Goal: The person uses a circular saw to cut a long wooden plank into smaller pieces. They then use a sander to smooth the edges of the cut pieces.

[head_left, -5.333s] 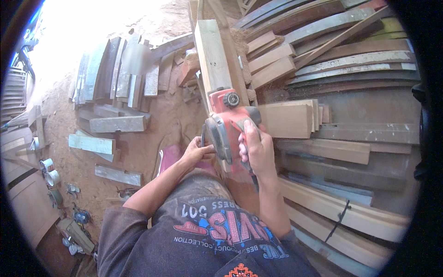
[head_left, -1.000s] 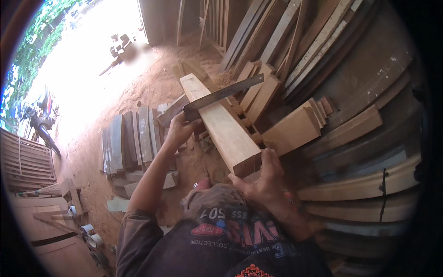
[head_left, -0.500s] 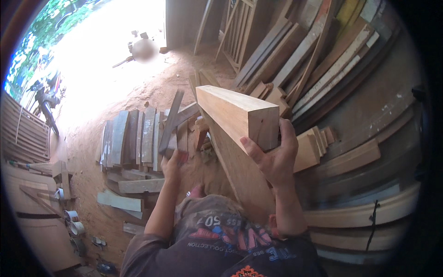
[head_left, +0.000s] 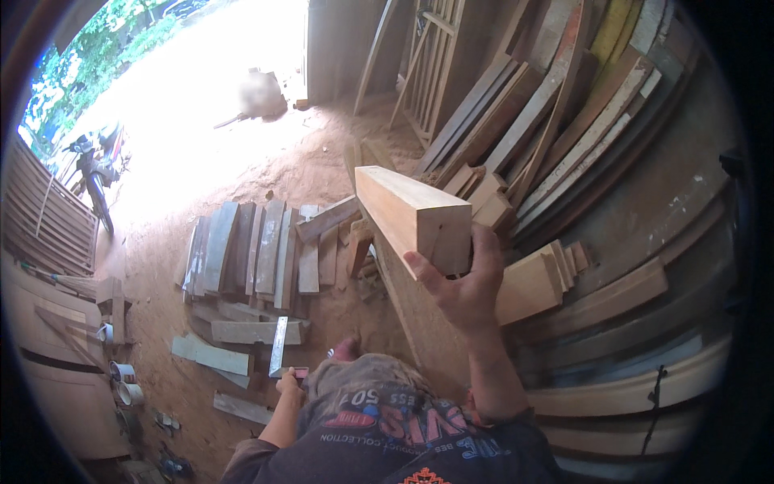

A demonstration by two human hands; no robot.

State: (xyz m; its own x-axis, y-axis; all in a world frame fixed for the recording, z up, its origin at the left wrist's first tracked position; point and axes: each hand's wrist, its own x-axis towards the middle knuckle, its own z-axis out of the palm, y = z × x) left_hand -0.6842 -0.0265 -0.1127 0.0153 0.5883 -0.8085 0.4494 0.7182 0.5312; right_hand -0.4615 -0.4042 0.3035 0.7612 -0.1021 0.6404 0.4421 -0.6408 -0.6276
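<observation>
My right hand (head_left: 469,292) is wrapped round the near end of a squared light-wood beam (head_left: 403,214), thumb on one side and fingers on the other. The beam points away, above a long plank (head_left: 407,310) that slants off from me. Low by my left side, my left hand (head_left: 290,385) is closed on a try square (head_left: 278,347). Its shiny metal blade stands out past the fingers, while its handle is mostly hidden in the hand. The square and the beam are well apart.
Several boards (head_left: 250,242) lie side by side on the sandy floor at left, with offcuts (head_left: 211,353) nearer me. Long timbers (head_left: 556,97) lean on the right, above stacked light-wood blocks (head_left: 536,282). Paint cans (head_left: 129,393) stand at far left; a bike (head_left: 95,177) is behind.
My left hand has dropped from beside the beam down toward my body, taking the try square with it. My right hand and the beam have shifted slightly left and down.
</observation>
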